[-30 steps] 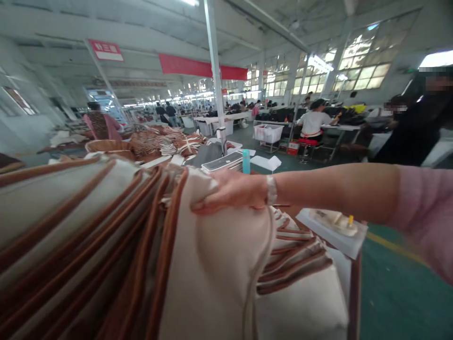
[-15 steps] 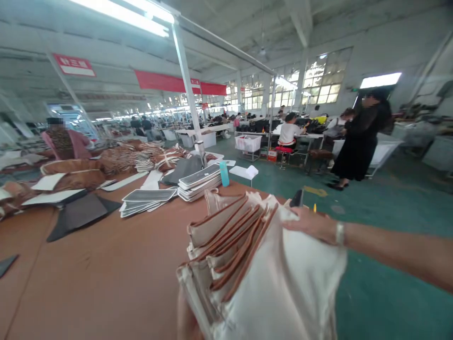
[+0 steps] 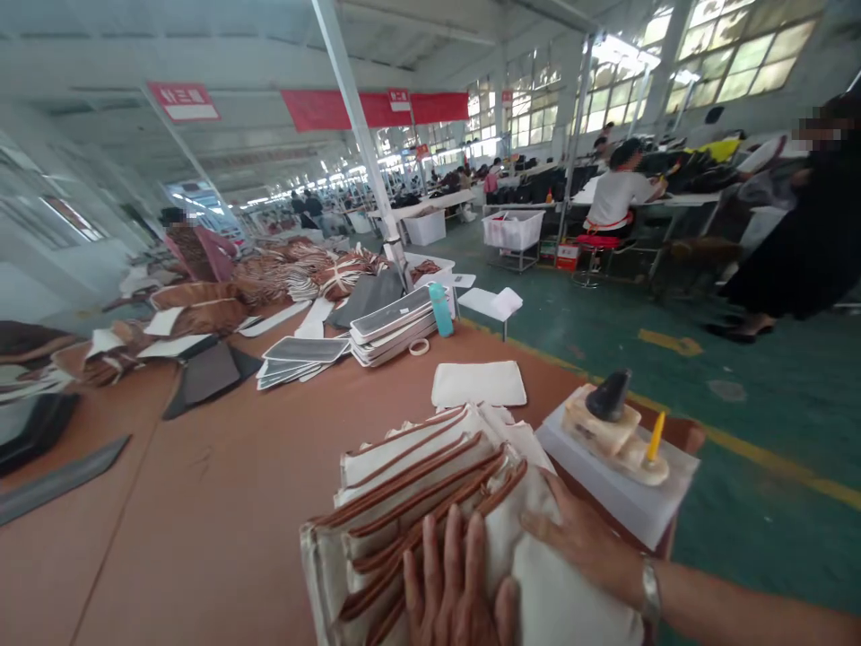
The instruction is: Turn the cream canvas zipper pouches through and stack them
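Note:
On the brown table in front of me lies a fanned stack of cream fabric pieces with brown edging [image 3: 417, 475]. My left hand [image 3: 461, 583] rests flat on top of its near part, fingers stretched out. My right hand [image 3: 585, 538], with a silver band at the wrist, lies along the stack's right side. Its thumb is apart from the fingers, which reach toward the far edge; some fingertips are hard to make out. Just beyond the stack is a flat cream piece [image 3: 479, 384].
A pale block with a black cone-shaped object [image 3: 609, 397] and a yellow pointed stick [image 3: 656, 437] sits on a white board at right. Farther off are grey panels with white borders [image 3: 394, 323], a tape roll [image 3: 419, 346] and a turquoise bottle [image 3: 441, 309]. Other people are in the background.
The stack, held raised and tilted before, now lies lower on the table. My left hand has come from beneath its near side onto the top. The camera view has turned and shifted.

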`<state>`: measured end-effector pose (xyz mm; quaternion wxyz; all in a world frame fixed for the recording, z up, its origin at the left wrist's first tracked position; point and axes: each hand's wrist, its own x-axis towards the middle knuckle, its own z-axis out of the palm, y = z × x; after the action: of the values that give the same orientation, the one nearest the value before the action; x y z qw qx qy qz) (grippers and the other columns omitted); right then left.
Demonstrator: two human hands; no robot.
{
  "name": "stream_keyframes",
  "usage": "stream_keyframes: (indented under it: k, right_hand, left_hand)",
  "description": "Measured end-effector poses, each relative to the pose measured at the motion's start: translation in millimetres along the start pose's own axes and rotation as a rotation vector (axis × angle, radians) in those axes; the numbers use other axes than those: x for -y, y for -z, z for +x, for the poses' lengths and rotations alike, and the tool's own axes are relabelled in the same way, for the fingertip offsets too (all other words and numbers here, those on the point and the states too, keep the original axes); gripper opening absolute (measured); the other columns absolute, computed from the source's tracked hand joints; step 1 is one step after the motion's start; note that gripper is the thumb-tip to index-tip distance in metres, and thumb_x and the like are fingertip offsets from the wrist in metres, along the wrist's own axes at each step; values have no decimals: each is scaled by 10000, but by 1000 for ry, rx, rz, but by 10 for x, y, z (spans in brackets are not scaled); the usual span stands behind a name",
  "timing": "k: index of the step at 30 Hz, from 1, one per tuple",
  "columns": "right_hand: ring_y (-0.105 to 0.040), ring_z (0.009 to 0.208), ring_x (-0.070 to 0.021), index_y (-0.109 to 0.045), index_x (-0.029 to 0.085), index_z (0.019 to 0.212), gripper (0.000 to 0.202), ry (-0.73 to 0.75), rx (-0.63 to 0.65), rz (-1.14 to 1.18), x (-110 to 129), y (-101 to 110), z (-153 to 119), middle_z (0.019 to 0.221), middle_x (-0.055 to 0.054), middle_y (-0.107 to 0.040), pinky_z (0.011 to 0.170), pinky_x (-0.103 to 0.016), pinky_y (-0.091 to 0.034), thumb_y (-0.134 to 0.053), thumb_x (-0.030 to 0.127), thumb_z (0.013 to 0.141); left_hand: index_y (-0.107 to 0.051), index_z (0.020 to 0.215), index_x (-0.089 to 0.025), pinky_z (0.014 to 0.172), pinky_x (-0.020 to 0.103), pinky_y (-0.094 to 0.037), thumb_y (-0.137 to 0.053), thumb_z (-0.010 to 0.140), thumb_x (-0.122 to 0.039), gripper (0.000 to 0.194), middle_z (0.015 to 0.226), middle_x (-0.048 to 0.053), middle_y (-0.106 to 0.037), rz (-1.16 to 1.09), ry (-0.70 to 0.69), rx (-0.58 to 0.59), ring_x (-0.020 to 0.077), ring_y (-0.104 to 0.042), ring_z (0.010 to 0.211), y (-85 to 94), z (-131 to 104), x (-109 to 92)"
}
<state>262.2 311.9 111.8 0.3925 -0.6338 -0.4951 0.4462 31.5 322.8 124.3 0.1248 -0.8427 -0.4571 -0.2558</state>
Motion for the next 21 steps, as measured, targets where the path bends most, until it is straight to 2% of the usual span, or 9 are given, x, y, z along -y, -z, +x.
stream_keyframes:
  k: [3,6,9,12,14,16,18,21]
  right_hand:
    - [-428,1365,-307,-266,203,1493,884,76,95,79,-49,147,-21,1505,-142,-418,1160,-460,-349,-648,591,797]
    - [-410,1373,-341,-226,191,1516,1007,130,172,98,-170,332,-71,1513,-159,-400,1153,-482,-355,-712,598,733]
    - [-427,1358,-341,-218,157,1518,1036,191,217,93,-395,482,-211,1502,-178,-403,1147,-488,-361,-721,596,726]
    - [-436,1331,-348,-275,126,1491,991,260,96,-32,-708,535,-472,1457,-202,-430,1125,-520,-375,-707,602,737]
    - [-418,1327,-353,-331,144,1463,935,381,-60,-133,-922,527,-693,1433,-198,-439,1121,-533,-370,-716,588,736]
    - [-415,1326,-334,-373,191,1436,807,492,-166,-127,-1101,514,-913,1422,-172,-449,1101,-506,-398,-684,549,784]
    - [-460,1291,-300,-395,234,1415,650,487,-202,-22,-1228,519,-1093,1391,-140,-485,1027,-457,-473,-592,513,862]
    - [-558,1172,-273,-432,217,1374,541,404,-216,98,-1304,584,-1249,1296,-134,-554,927,-426,-529,-494,495,915]
  left_hand:
    - [-455,1443,-260,1200,564,-100,-622,802,-450,689,1408,93,-556,55,69,-4,346,-320,1420,-176,-27,-192]
    - [-471,1427,-254,1190,568,-123,-625,803,-366,652,1412,97,-552,130,28,29,349,-300,1428,-130,-126,-227]
    - [-454,1428,-243,1179,579,-144,-632,811,-368,654,1446,103,-514,181,-15,67,374,-305,1420,-66,-190,-250]
    - [-397,1444,-201,1177,588,-158,-650,815,-405,708,1408,144,-533,186,-61,0,384,-326,1402,-59,-239,-324]
    - [-387,1428,-178,1174,583,-176,-665,819,-426,714,1312,172,-573,190,-72,-83,371,-372,1369,-42,-272,-409]
    - [-424,1383,-157,1166,570,-198,-667,815,-493,703,1220,181,-576,206,-38,-147,365,-413,1321,15,-290,-522]
    - [-476,1327,-146,1158,567,-189,-643,821,-541,664,1187,178,-566,223,10,-105,360,-441,1264,116,-281,-655]
    - [-629,1072,-178,1101,539,-269,-614,855,-466,360,1031,137,-602,241,34,-47,341,-506,1121,336,-207,-868]
